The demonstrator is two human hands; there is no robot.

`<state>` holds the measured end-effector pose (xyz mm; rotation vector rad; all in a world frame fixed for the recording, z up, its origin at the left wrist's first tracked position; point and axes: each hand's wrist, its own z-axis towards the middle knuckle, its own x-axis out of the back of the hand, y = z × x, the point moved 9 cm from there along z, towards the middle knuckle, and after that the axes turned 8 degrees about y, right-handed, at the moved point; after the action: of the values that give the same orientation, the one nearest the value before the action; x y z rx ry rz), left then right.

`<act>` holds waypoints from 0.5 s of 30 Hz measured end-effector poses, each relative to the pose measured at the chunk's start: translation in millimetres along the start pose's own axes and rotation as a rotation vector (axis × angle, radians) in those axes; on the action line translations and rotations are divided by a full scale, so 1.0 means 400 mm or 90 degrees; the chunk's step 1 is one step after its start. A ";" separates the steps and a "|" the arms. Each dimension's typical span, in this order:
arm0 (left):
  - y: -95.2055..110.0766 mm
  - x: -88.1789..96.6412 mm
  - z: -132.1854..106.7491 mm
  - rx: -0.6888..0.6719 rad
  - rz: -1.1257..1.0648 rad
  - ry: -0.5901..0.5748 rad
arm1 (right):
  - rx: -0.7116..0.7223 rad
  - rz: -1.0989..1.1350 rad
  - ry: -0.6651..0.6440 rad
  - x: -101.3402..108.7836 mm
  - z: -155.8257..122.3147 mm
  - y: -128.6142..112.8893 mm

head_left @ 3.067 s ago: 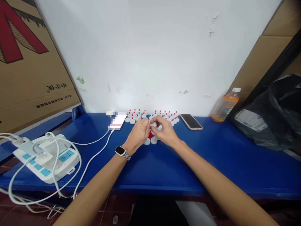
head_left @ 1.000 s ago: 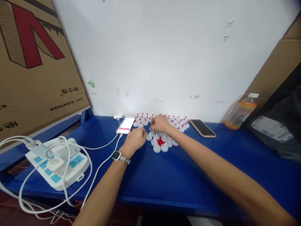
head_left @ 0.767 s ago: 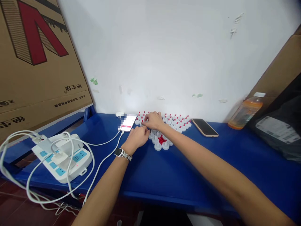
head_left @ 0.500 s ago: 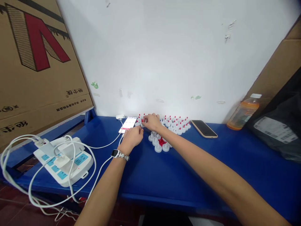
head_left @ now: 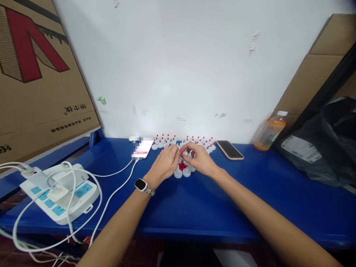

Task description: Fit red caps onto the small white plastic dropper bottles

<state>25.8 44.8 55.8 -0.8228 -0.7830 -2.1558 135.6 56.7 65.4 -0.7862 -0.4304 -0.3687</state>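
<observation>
My left hand (head_left: 165, 161) and my right hand (head_left: 201, 159) meet over a group of white nozzle caps on the blue table. The right thumb and forefinger pinch a small red tip cap (head_left: 181, 152). Curled fingers close my left hand right beside it; what they hold is hidden. Loose red tip caps (head_left: 183, 165) lie in a heap below my hands, ringed by white nozzle caps (head_left: 178, 173) without red tips. Behind, along the wall, stand several white nozzle caps with red tips (head_left: 168, 141), in a left and a right cluster.
A lit phone (head_left: 143, 149) on a cable lies left of the caps, a dark phone (head_left: 229, 150) to the right. A power strip (head_left: 59, 194) with looping white cables takes up the left side. An orange drink bottle (head_left: 270, 131) and a black bag (head_left: 319, 144) stand far right.
My right hand has moved from the back left cluster toward me and to the right. My left hand has come in beside it, over the bare nozzle caps. The camera view has shifted slightly.
</observation>
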 end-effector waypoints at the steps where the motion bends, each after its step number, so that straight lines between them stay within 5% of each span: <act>1: 0.012 -0.007 -0.003 -0.012 -0.008 -0.019 | -0.011 -0.002 0.011 0.011 -0.010 0.005; 8: 0.051 -0.028 -0.012 -0.070 0.004 -0.052 | -0.059 0.024 0.047 0.035 -0.048 0.027; 15: 0.047 -0.038 0.007 -0.045 -0.030 -0.007 | 0.018 -0.025 0.070 0.036 -0.047 -0.006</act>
<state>49.5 41.8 51.7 -0.8608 -0.7421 -2.2338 150.9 39.0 62.2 -0.7280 -0.3483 -0.4394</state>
